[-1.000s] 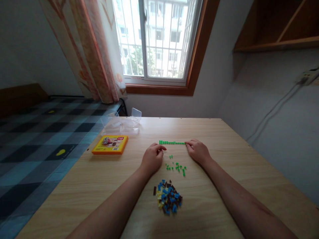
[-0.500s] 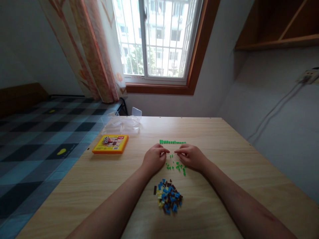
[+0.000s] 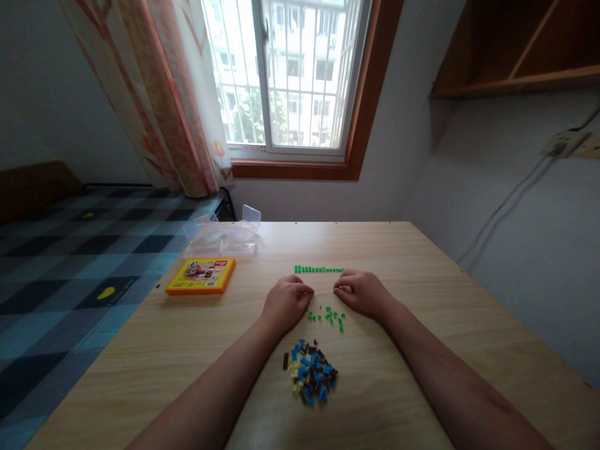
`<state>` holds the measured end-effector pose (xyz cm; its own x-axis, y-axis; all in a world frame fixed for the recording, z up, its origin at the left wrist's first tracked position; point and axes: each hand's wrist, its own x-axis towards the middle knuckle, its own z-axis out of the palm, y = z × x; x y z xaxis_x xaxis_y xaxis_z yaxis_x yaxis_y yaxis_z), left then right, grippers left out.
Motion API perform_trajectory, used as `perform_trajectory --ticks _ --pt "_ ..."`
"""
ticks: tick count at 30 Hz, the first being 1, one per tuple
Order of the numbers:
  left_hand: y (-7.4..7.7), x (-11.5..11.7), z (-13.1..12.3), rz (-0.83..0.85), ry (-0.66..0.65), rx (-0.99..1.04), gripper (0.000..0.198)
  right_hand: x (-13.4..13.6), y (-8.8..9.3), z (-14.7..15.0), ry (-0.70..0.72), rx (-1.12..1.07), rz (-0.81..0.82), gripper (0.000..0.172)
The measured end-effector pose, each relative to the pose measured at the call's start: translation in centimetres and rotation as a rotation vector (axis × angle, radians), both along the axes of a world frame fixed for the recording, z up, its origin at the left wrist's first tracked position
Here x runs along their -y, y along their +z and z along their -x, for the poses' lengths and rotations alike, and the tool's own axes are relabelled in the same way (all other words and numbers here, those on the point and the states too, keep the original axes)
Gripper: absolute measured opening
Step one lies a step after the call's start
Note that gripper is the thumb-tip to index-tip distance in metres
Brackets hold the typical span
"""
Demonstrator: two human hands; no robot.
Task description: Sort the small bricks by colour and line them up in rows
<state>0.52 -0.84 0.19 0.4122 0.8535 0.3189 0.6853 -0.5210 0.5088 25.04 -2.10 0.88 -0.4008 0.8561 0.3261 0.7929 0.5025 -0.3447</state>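
Note:
My left hand (image 3: 287,300) rests on the table just below the left end of a row of small green bricks (image 3: 319,269). Its thumb and fingers are pinched together; anything between them is too small to make out. Across a narrow gap, my right hand (image 3: 363,292) lies near the row's right end, its fingertips also closed in a pinch whose contents I cannot make out. Loose green bricks (image 3: 329,314) are scattered between the wrists. Closer to me sits a heap of blue, brown and pale yellow bricks (image 3: 310,373).
A yellow-orange box (image 3: 200,277) with a printed lid lies to the left on the wooden table (image 3: 225,350). Behind it stand clear plastic containers (image 3: 229,239). A bed with a checked cover (image 3: 89,262) adjoins the table's left side.
Two small green bricks that lay between my fingertips no longer show there. My hands have drawn slightly apart, and the fingers are more closed. The whole view has shifted a little.

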Motion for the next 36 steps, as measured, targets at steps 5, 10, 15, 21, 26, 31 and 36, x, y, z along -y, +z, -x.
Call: perform_trajectory --ticks 5,10,15,21,26,31,36 --pt "0.0 0.0 0.1 0.006 0.009 0.023 0.018 -1.4 -0.6 -3.6 -0.163 -0.021 0.017 0.017" --pt "-0.1 -0.1 0.1 0.005 0.009 0.046 0.016 -2.7 -1.3 -4.4 -0.249 -0.029 0.012 0.013" --pt "0.1 0.0 0.0 0.008 0.016 0.037 0.017 -3.2 -1.8 -3.6 -0.304 -0.003 0.0 0.017" --pt "0.1 0.1 0.0 0.009 0.01 0.026 0.018 -3.2 -2.1 -3.6 -0.29 0.042 -0.019 0.024" --pt "0.1 0.1 0.0 0.012 0.007 0.021 0.017 -3.2 -2.2 -3.5 -0.278 0.046 -0.029 0.024" --pt "0.0 0.1 0.0 0.021 -0.002 0.013 0.018 -3.2 -2.4 -3.7 -0.279 -0.01 -0.052 0.024" --pt "-0.4 0.0 0.0 0.033 0.035 0.062 0.018 -3.4 -2.8 -3.9 -0.273 -0.01 -0.042 0.024"
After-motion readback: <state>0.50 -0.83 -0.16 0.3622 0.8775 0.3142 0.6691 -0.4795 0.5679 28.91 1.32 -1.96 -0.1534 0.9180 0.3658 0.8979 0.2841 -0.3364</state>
